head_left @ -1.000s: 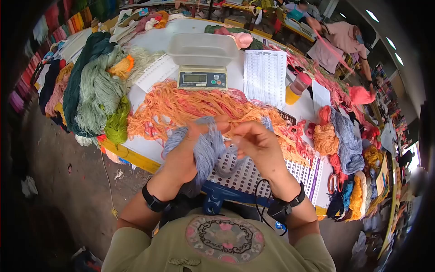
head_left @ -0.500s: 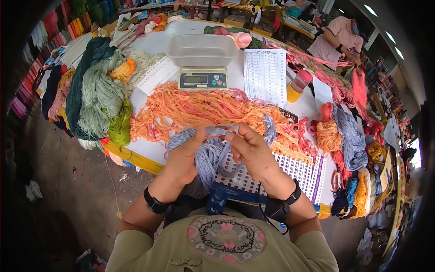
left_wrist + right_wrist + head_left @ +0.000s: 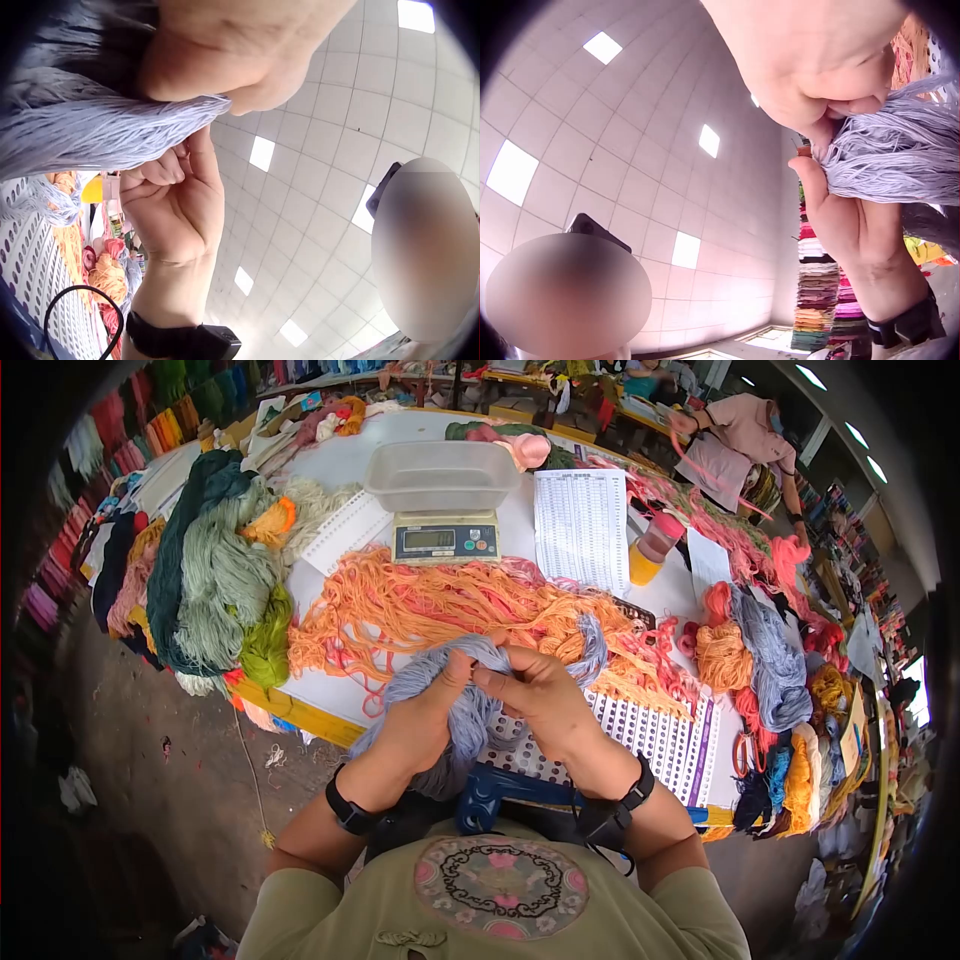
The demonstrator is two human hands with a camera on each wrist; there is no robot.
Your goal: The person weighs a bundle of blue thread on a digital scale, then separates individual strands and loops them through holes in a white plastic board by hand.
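Note:
A skein of grey-blue yarn (image 3: 475, 720) hangs from my left hand (image 3: 412, 732), which grips its top with the thumb in front. My right hand (image 3: 560, 710) meets it at the top of the skein, thumb and fingers pinching the strands there. From the left wrist view, the gathered yarn (image 3: 97, 131) narrows to a bunched end by the curled fingers of the right hand (image 3: 176, 206). Seen from the right wrist, the left thumb lies beside the loose strands (image 3: 900, 150). A smaller grey-blue hank (image 3: 592, 650) lies right of the hands.
Orange and coral yarn (image 3: 400, 600) spreads behind my hands. Beyond it stands a digital scale (image 3: 445, 540) with a clear plastic tub (image 3: 440, 475). A printed sheet (image 3: 580, 525) and a jar (image 3: 655, 548) sit to the right. Green skeins (image 3: 225, 570) pile up left; another person (image 3: 745, 445) works behind.
My hands have come closer together at the skein's top. Strands stretched between them half a second ago are now gathered in. The person at the back has shifted posture.

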